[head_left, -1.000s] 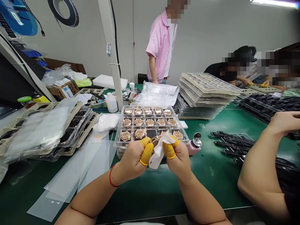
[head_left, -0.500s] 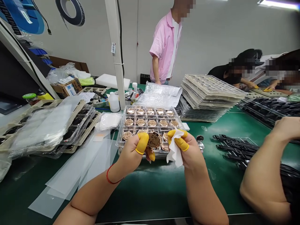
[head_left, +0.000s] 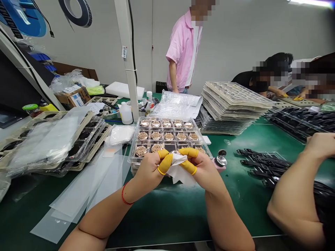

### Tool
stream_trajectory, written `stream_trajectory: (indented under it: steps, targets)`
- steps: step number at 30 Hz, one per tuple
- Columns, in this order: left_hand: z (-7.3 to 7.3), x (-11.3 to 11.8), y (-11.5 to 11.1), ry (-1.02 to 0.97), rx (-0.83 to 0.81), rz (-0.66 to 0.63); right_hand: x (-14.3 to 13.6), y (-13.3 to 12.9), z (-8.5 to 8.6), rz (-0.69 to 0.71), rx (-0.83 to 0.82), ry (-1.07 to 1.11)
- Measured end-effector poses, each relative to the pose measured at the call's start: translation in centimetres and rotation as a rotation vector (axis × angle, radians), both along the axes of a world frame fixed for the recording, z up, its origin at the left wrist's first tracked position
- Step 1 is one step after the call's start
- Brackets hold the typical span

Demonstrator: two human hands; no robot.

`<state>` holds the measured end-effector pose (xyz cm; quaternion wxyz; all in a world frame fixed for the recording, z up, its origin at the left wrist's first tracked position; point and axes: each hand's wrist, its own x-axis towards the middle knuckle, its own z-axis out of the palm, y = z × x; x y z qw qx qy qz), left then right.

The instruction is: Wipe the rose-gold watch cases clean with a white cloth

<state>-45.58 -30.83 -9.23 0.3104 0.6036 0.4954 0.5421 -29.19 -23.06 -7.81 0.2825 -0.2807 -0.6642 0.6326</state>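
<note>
Both my hands meet over the front edge of a clear plastic tray (head_left: 132, 153) of round gold watch cases (head_left: 156, 135). Yellow finger cots cover several of my fingertips. My left hand (head_left: 154, 167) is closed on a watch case (head_left: 173, 152), of which only a thin gold rim shows. A white wiping cloth (head_left: 183, 173) is pinched in my right hand (head_left: 201, 167) and lies against that watch case, hiding most of it. Just right of my right hand stands a pink bottle with a metal cap (head_left: 221, 158).
White packets (head_left: 121, 135) and translucent plastic strips (head_left: 70, 198) lie left of the tray. Stacked trays (head_left: 235, 108) stand behind right. Black watch straps (head_left: 261, 165) and another person's arm (head_left: 295, 191) are at right. A person in a pink shirt (head_left: 180, 52) stands beyond the table.
My hands have come together. The right hand has moved left, bringing the cloth onto the watch case, which has turned so its engraved back is out of sight. The pink bottle shows more fully.
</note>
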Motion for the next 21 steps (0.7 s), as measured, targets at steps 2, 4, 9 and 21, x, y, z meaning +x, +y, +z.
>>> stream_trajectory:
  steps: [2,4,9,21]
  targets:
    - [0.0,0.1,0.0,0.023,0.01,0.002,-0.2,-0.1,0.1,-0.025,-0.016,0.006]
    - [0.1,0.3,0.0,0.014,-0.007,-0.028,-0.3,0.0,0.1,-0.059,-0.039,0.052]
    - [-0.3,0.4,0.6,-0.137,-0.031,-0.035,-0.1,0.4,0.2,-0.048,0.142,0.086]
    - [1.6,-4.9,2.2,-0.202,-0.14,-0.012,2.6,1.7,0.0,-0.5,0.53,0.332]
